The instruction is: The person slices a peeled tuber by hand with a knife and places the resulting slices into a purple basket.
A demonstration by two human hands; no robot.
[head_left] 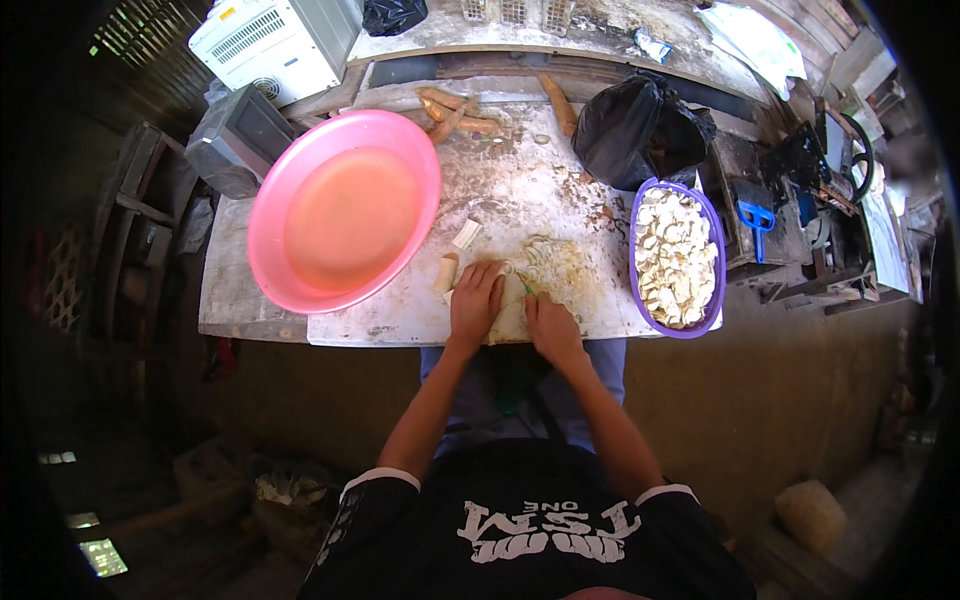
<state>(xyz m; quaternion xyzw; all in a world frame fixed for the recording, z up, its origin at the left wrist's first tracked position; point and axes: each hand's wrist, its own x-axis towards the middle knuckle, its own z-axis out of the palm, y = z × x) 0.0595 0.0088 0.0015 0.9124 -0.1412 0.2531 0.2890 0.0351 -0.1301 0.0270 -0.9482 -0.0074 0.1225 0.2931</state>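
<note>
At the table's front edge my left hand (477,303) is closed over a pale peeled root piece, mostly hidden under the fingers. My right hand (553,326) grips a small knife (527,289) with green on it, its blade side toward the left hand's fingers. Thin pale slices (545,254) lie scattered just beyond the knife. Left of my left hand is a peeled root chunk (446,272), and a shorter white chunk (466,234) lies farther back. A purple basket (721,262) full of pale slices stands to the right.
A large pink basin (262,262) of cloudy liquid stands at left. Brown long roots (470,122) and a black plastic bag (622,128) lie toward the back. Behind the basin stand a white appliance (285,50) and a grey box (240,140). A blue-handled tool (757,220) is at right.
</note>
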